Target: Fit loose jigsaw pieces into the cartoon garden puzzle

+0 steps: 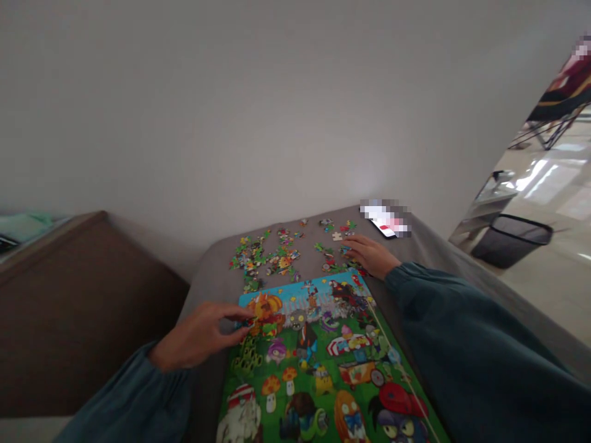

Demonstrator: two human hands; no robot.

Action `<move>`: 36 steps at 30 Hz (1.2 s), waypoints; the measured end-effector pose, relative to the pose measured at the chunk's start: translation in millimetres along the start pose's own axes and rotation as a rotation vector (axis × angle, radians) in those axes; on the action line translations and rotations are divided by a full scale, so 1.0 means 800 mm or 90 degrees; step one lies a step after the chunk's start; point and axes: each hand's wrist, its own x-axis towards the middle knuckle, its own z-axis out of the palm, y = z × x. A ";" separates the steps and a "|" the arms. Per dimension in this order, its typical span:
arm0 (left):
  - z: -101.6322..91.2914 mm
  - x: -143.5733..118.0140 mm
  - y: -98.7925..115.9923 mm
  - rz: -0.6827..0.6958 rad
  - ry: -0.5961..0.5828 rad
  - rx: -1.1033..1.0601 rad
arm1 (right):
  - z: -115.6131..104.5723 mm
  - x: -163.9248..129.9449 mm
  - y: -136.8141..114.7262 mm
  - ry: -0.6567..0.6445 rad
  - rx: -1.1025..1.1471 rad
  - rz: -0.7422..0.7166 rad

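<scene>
A colorful picture puzzle board (pixel 318 369) lies on a grey cloth-covered surface in front of me, showing cartoon plants and zombies on green. My left hand (pixel 203 332) is at its upper left edge, thumb and index finger brought together around a small puzzle piece (pixel 252 321) by the pumpkin picture. The piece is mostly hidden by the fingertips. Beyond the board's top right corner, my right hand (pixel 372 255) reaches over loose puzzle pieces (pixel 327 252), fingers stretched out. Close to its fingertips lies a pale, blank-side-up puzzle piece (pixel 337 236).
More loose pieces (pixel 252 255) are scattered behind the board on the left. A phone (pixel 385 223) with a lit screen lies at the back right. Behind stands a plain wall (pixel 295 111); a brown panel (pixel 83 307) is at left, and a dark wastebasket (pixel 512 241) on the floor at right.
</scene>
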 end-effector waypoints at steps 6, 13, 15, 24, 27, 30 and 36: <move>0.016 -0.005 -0.021 0.037 0.023 0.042 | -0.001 -0.004 -0.004 0.027 0.033 -0.001; 0.020 -0.009 -0.026 0.041 0.014 0.015 | -0.006 -0.006 -0.012 0.019 0.040 0.004; 0.023 -0.009 -0.028 0.042 0.013 0.008 | -0.007 -0.006 -0.013 0.020 0.037 0.002; 0.025 -0.001 -0.043 0.055 0.073 -0.045 | -0.009 -0.007 -0.014 0.025 0.020 -0.018; 0.022 -0.002 -0.041 0.054 0.091 -0.042 | -0.010 -0.007 -0.013 0.015 0.021 -0.015; 0.022 -0.006 -0.028 0.048 0.020 -0.037 | -0.010 -0.007 -0.012 0.011 0.020 -0.011; 0.028 -0.007 -0.008 0.012 -0.068 -0.025 | -0.011 -0.005 -0.014 0.011 0.028 -0.015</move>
